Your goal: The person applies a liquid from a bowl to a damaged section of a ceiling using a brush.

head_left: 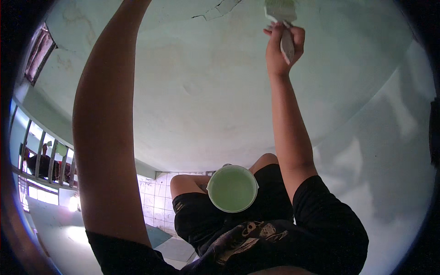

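Note:
My right hand (285,48) is raised and wrapped round the handle of a wide, flat paintbrush (280,13). Green-tinted bristles meet the pale green wall (201,87) at the upper edge of the view. My left arm (107,114) stretches up along the left side and leaves the picture at the top, so the left hand is hidden. Between my thighs sits a round white bucket (208,190) with light green paint (233,189) in it; neither arm touches it.
A jagged crack (217,9) runs across the wall near the top. At left are a barred railing (43,156) and a dark-framed opening (40,54). White tiles (153,199) show below, beside my legs. Another wall surface (380,137) curves in at right.

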`<act>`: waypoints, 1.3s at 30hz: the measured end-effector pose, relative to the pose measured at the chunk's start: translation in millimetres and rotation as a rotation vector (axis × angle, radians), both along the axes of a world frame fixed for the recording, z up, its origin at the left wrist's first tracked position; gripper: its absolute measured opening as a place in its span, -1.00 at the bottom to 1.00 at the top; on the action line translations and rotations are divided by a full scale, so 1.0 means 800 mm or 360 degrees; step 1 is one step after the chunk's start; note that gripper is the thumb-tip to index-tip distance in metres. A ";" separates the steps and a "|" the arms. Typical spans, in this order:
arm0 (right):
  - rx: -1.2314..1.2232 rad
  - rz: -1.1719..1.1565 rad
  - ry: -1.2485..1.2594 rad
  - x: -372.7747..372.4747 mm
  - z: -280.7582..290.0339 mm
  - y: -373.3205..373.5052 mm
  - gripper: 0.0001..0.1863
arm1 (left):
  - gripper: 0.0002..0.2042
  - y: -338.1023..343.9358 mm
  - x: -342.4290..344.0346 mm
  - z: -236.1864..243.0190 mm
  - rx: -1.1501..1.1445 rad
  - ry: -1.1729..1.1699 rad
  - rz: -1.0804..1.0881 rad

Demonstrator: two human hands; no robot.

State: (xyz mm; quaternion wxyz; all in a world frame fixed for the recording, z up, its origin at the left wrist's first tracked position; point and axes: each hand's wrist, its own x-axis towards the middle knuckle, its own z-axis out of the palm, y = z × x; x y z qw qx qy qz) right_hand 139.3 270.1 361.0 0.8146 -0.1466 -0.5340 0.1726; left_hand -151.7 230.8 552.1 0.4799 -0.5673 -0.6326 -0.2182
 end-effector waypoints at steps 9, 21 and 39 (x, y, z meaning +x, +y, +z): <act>-0.0665 -0.0283 -0.0542 0.028 -0.301 -0.006 -0.84 | -0.22 0.004 0.018 0.002 -0.0054 -0.0191 -0.0043; -0.0644 -0.0365 -0.0171 -0.007 -0.109 0.004 -0.93 | -0.21 -0.001 0.011 -0.006 -0.0004 -0.0191 -0.0017; -0.0751 -0.0037 0.0018 0.000 -0.241 -0.004 -0.94 | -0.23 -0.004 0.020 -0.003 0.0004 -0.0211 -0.0083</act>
